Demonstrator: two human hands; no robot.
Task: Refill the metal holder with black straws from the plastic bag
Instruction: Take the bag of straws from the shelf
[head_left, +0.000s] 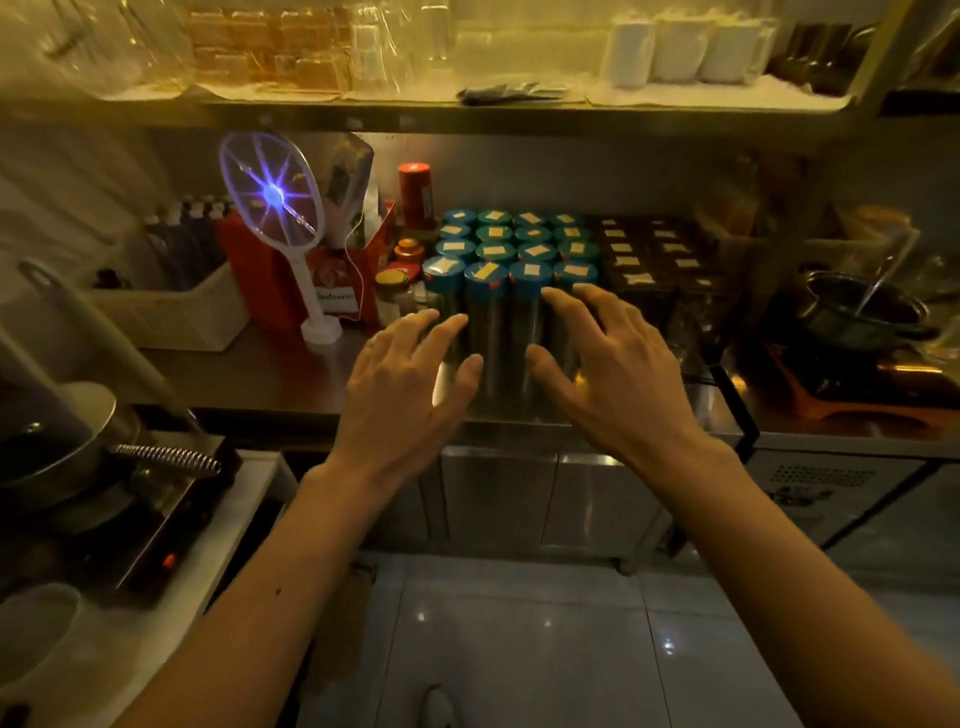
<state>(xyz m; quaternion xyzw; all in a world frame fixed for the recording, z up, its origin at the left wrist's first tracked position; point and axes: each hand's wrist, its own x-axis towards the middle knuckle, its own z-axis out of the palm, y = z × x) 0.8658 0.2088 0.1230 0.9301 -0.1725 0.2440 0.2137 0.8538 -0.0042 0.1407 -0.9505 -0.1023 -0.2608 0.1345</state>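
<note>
Dim, yellow-tinted feed on my end; brightest light sits on the top shelf (519, 106), washing out the glassware there. Purple glow from the racket-shaped zapper (271, 193), small glare spots on the floor tiles (519, 649), edges bowed and soft, corners dark.

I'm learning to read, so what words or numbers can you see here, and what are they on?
None can be read for certain.
Red box: a red cursive word on its white panel, too blurred to read.
Blue-lidded jars: pale labels on the lids, too small to read.
Dark jars: pale labels on top, too small.
Red canister: a label, blurred.
Cabinet door: a printed panel, blurred.
</note>
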